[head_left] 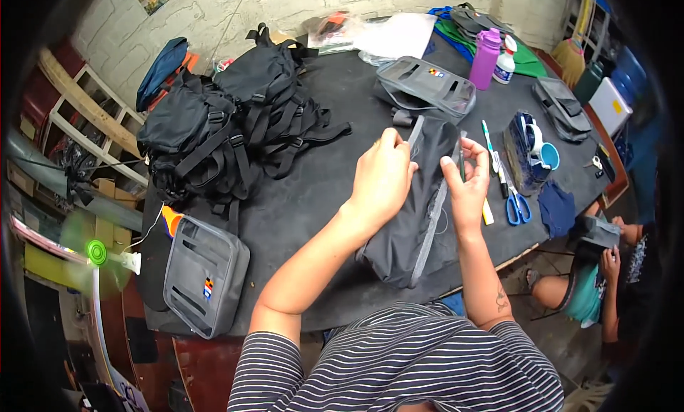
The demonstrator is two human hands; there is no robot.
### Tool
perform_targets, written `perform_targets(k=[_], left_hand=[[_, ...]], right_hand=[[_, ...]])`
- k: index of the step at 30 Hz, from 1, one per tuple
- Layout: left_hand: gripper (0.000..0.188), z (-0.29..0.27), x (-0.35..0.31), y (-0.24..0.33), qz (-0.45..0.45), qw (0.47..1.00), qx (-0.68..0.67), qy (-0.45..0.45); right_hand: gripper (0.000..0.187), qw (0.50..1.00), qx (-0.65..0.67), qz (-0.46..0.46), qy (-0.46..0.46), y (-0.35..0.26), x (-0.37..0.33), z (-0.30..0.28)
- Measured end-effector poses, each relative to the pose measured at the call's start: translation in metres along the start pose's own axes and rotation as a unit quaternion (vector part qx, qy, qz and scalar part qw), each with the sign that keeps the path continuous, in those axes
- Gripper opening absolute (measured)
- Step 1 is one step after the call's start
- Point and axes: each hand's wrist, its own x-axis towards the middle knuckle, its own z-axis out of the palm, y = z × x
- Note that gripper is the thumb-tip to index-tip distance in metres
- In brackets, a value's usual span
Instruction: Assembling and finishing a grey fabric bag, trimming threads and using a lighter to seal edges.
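A dark grey fabric bag (399, 249) with light grey edging lies in front of me near the table's front edge. My left hand (385, 171) is closed on the bag's left edging, fingers curled toward its far end. On the bag's right side, my right hand (469, 187) holds a thin dark tool (462, 165) between thumb and fingers; its exact kind is hard to make out. A loose thread hangs by the right edging. Just beyond the bag is a grey case with a clear top (431, 85).
Black backpacks (206, 130) fill the table's left side, with another clear-topped case (206, 276) at the front left. To the right are blue scissors (519, 209), pens, a tape dispenser (529, 142), a purple bottle (485, 59) and a spray bottle (505, 61). Another person sits at right.
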Motion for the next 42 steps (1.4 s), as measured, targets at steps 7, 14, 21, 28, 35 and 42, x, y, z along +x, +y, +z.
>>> perform_targets(k=[7,14,21,28,35,42], left_hand=[[0.011,0.013,-0.002,-0.011,-0.04,0.988,-0.118,0.088],[0.009,-0.003,-0.013,-0.01,-0.121,0.981,-0.147,0.044],[0.011,-0.021,-0.023,-0.016,-0.167,0.976,-0.111,0.079],[0.009,-0.008,-0.026,-0.036,-0.146,0.964,-0.178,0.132],[0.013,0.023,-0.029,-0.052,-0.244,0.839,-0.461,0.159],[0.015,0.023,-0.031,-0.046,-0.242,0.848,-0.438,0.176]], right_hand=[[0.028,0.957,-0.251,-0.118,-0.082,-0.042,-0.001,0.002],[0.037,0.978,-0.208,-0.004,0.015,0.05,0.095,-0.04],[0.027,0.929,-0.129,0.318,-0.14,0.124,0.114,-0.046],[0.036,0.975,-0.101,-0.087,-0.176,-0.014,0.036,0.018],[0.03,0.941,-0.254,-0.097,-0.2,-0.037,0.004,0.024],[0.027,0.922,-0.313,-0.052,-0.223,-0.052,0.005,0.03]])
